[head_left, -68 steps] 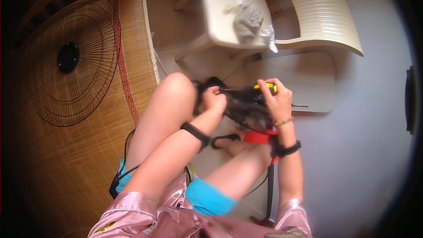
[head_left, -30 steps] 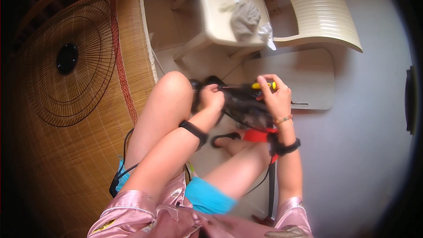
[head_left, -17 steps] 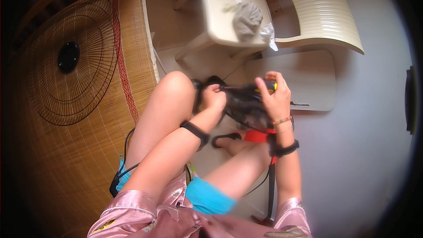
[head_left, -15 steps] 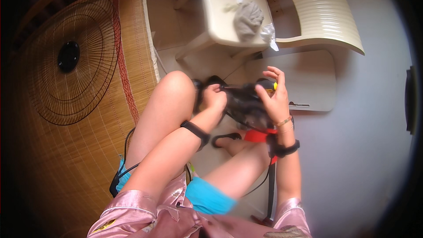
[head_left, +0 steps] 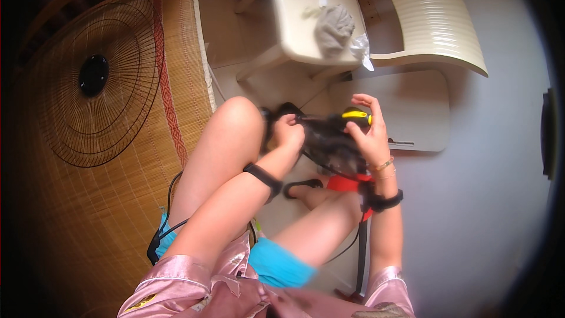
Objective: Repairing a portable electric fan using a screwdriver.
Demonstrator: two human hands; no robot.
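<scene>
A dark, blurred bulky thing (head_left: 332, 141) with a smoky lower part is between my knees, its kind unclear. At its left end, my left hand (head_left: 288, 134) is closed with the fingers curled in; what it grips is hidden. My right hand (head_left: 371, 135) is at the right end, thumb and fingers curved around a rounded black-and-yellow handle (head_left: 357, 118). A thin line runs from near this handle toward my left hand, too blurred to name. Black bands circle both wrists.
A wire fan grille (head_left: 94, 75) lies on a woven mat (head_left: 129, 212) at left. Ahead stands a cream chair (head_left: 294, 29) holding a crumpled grey cloth (head_left: 335, 28) and clear plastic. A pale board (head_left: 412, 106) is by the right wall. Something red (head_left: 344, 184) is below the dark thing.
The black-and-yellow handle has turned in my right hand, showing more yellow. My right hand has shifted very slightly; my left hand stays at the dark thing's left end.
</scene>
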